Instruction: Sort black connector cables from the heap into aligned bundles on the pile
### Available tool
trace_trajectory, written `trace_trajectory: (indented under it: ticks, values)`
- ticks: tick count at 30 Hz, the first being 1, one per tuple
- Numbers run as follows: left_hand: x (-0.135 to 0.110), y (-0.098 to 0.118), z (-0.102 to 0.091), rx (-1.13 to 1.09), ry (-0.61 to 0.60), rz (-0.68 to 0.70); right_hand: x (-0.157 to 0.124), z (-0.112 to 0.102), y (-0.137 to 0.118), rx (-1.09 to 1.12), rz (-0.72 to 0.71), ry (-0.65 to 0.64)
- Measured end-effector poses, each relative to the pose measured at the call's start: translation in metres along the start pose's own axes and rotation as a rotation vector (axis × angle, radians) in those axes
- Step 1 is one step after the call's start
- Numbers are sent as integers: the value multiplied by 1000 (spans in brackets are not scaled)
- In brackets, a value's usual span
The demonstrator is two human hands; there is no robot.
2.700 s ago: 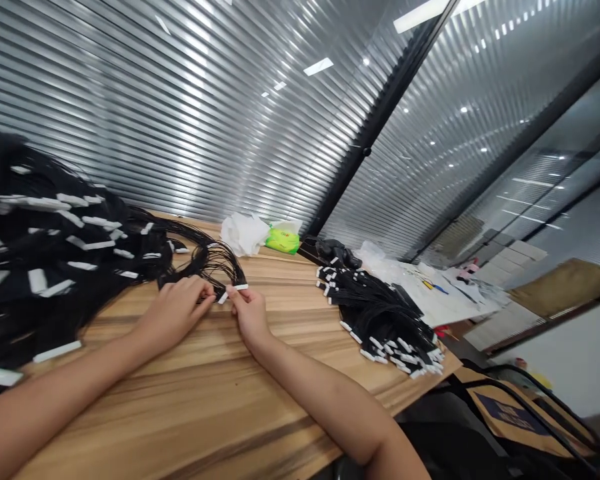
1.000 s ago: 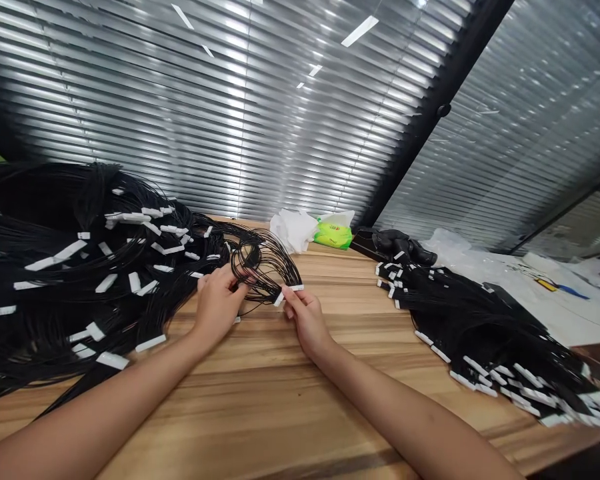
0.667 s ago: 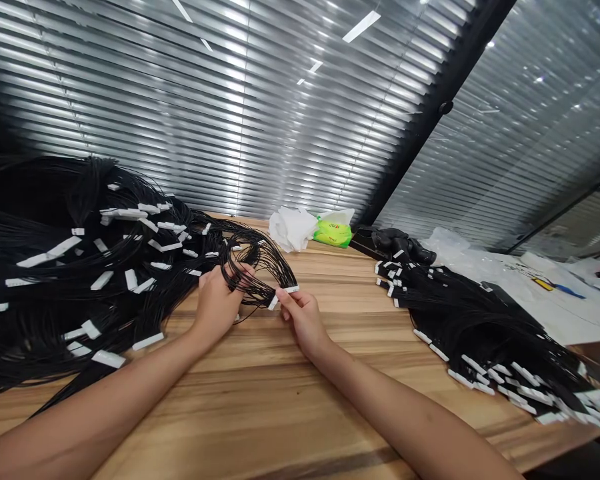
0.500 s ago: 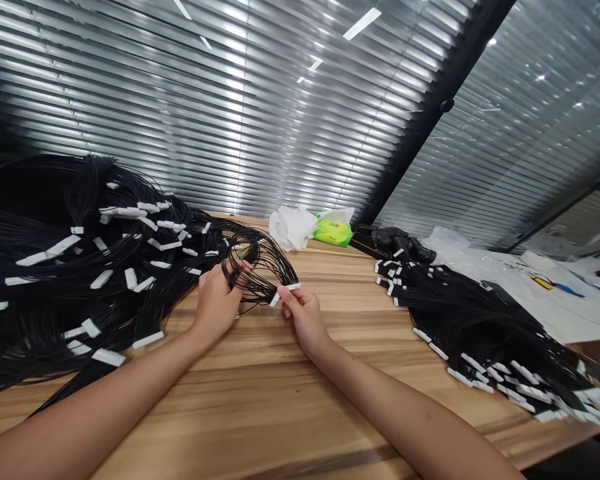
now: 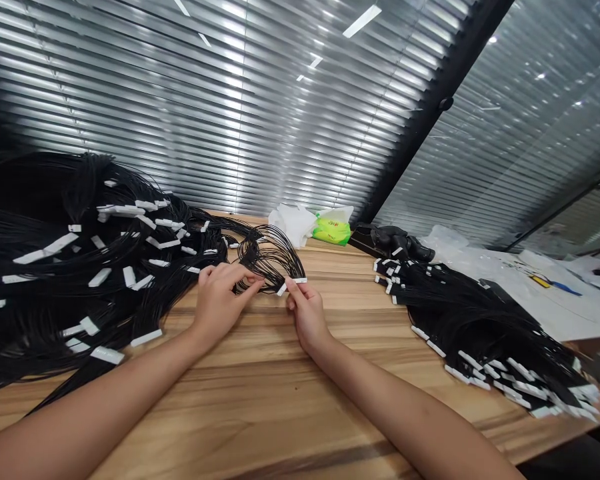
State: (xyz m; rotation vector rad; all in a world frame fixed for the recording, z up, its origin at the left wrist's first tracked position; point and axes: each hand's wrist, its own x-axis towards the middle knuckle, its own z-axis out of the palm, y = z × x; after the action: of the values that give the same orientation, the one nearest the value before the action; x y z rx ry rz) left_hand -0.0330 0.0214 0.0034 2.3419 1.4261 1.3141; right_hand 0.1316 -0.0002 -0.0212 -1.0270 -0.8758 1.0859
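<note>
My right hand (image 5: 309,315) pinches two white connectors (image 5: 295,281) between thumb and fingers, at the end of a looped bundle of thin black wires (image 5: 275,243). Close by on the left, my left hand (image 5: 221,297) is closed, its thumb and forefinger together on the near wires of that bundle. The fingertips partly cover what they grip. The wires arch up between both hands, held over the wooden table (image 5: 280,393), and trail back to the left.
A large heap of black wire harnesses (image 5: 40,213) with white connectors fills the left side. Another pile of harnesses (image 5: 470,313) lies at the right. Behind stand a green tissue pack (image 5: 331,230) and white tissue (image 5: 293,223). Blue-and-yellow-handled pliers (image 5: 555,285) lie far right.
My left hand has come out from within the wire loop to its near side, thumb and forefinger now pinched together. My right hand has shifted slightly right with the connectors.
</note>
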Motion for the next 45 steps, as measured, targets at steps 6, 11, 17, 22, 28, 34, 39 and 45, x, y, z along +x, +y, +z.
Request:
trace_trajectory:
  ticks: [6,11,17,22,28,34,39,45]
  values:
    - [-1,3,-2,-144,-52,56,0,1,-2,-22,-11,0]
    - [-2,5,-4,-99,-69,90,-1,1,-3,-55,-6,-15]
    - [-2,3,-3,-5,-73,162,-1,0,-2,-72,6,-33]
    - [-2,7,-3,73,-111,174,-4,2,-5,-91,17,-26]
    - [-4,14,-2,211,-120,185,-1,1,-2,-52,-11,29]
    - [-3,8,1,149,-156,141,0,0,-1,-42,-16,30]
    - [-1,6,-1,53,-182,103,0,1,-2,-36,-15,17]
    - [1,4,-2,-20,-200,57,-2,2,-5,-55,-9,9]
